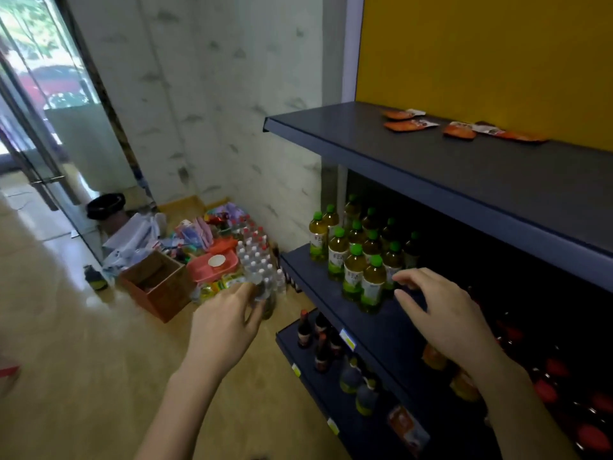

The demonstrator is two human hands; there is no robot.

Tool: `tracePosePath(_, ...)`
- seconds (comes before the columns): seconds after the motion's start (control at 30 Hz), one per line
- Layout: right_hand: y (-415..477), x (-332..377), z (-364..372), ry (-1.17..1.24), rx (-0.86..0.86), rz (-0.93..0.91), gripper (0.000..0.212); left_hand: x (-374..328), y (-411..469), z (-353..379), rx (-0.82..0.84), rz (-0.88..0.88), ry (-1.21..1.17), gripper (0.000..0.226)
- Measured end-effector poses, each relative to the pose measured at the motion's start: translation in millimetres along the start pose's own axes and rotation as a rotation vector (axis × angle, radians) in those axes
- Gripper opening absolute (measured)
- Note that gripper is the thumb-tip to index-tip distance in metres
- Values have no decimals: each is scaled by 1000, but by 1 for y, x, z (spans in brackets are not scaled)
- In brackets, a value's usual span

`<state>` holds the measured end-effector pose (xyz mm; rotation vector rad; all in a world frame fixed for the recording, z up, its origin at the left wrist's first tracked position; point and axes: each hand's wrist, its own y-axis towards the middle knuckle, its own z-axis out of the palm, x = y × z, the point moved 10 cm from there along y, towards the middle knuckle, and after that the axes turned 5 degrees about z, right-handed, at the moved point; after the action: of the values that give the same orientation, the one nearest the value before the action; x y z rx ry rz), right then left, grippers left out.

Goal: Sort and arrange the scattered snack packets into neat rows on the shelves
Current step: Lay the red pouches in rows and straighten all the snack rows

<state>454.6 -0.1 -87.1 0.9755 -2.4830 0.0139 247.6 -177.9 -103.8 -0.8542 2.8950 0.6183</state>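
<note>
Several flat orange snack packets (pixel 410 125) lie lengthwise along the back of the dark grey top shelf (pixel 431 167), well above the empty, loosely curled right hand (pixel 441 313), which is nearer than the empty, relaxed left hand (pixel 225 320).

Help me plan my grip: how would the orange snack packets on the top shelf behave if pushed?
The orange snack packets lie flat and thin, so probably light and floppy. On the smooth top shelf they would likely slide, not roll.

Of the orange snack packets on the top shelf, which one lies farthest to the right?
The orange packet at the right end of the row, close against the yellow wall; all the others lie left of it.
</note>
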Motion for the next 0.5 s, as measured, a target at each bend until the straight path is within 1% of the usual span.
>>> tracePosePath(0.07,22,6,-5,2,-61,38,25,6,41,6,-16,86,-33,16)
tracePosePath(0.17,52,18,-17,26,-162,104,24,7,105,5,-49,226,-97,28)
tracePosePath(0.27,80,31,-36,38,-254,162,23,1,165,-7,-97,359,-169,22)
tracePosePath(0.37,106,43,-60,16,-346,198,23,-11,216,-19,-145,500,-236,20)
tracePosePath(0.5,141,41,-88,-52,-411,268,22,-37,276,-23,-156,620,-309,11)
